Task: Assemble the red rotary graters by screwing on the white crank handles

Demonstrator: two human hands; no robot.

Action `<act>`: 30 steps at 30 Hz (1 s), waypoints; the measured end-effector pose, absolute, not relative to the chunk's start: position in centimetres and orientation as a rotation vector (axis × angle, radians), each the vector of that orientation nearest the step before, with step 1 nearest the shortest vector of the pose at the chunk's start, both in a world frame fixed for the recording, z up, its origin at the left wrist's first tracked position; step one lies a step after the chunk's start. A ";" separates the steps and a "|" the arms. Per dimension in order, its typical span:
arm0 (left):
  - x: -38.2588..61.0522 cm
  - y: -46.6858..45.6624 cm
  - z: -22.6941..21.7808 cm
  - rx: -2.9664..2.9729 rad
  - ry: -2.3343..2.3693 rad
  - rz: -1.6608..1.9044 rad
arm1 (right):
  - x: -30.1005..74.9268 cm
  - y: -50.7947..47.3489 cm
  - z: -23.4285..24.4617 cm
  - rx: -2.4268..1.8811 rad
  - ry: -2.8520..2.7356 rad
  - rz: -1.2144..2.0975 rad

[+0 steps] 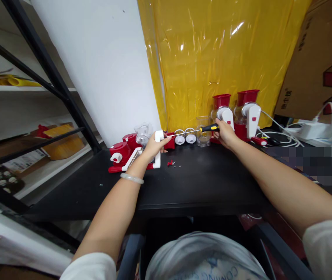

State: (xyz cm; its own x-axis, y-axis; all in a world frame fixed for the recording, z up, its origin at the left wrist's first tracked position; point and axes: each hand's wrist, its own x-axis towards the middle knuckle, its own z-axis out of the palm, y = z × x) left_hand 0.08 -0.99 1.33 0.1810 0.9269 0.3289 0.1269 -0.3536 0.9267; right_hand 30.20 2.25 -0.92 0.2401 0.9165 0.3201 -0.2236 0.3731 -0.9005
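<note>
Clock face laid on the black desk, wall side being 12

- Nearest, at 6: the wearer's grey-white shirt is filling the foreground
- At 10, off the desk: shelves are standing behind black metal bars
- At 9: red housings are sitting in a cluster, a clear plastic piece lying just beside them
- At 10, nearer the middle: left hand is gripping a white part, fingers closed around it. Part is looking like hard moulded plastic: probably light, stiff, rather slippery; best hold seeming to be the long straight arm, away from the working end
- Centre: a small red piece is lying by loose screws, easily lost
- At 12: two white discs are standing side by side, a clear container to their right
- At 1: right hand is holding a screwdriver, fingers wrapped at the handle's rear; shaft is pointing towards 10, tip contact impossible to tell. Tool is likely rigid, handle-heavy, the thick grip being the place to hold
- At 2: two red-and-white machines are standing upright, white cables trailing beyond
</note>
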 end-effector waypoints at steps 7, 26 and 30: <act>-0.2 -0.6 1.3 1.594 0.921 1.248 | 30.0 1.0 0.0 -0.756 -0.839 1.095; -0.3 -0.6 1.3 1.574 0.885 1.233 | 30.2 1.6 -0.7 -0.814 -1.054 0.933; -0.3 -0.4 1.3 1.574 0.870 1.228 | 30.0 1.5 -0.3 -0.822 -0.955 0.976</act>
State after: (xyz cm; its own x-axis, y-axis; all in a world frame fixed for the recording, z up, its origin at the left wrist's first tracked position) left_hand -0.30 -0.45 1.27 0.2500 0.9166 0.3120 -0.0100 -0.3197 0.9475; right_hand 29.98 1.54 -0.28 0.2489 0.9284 0.2758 -0.2958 0.3440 -0.8911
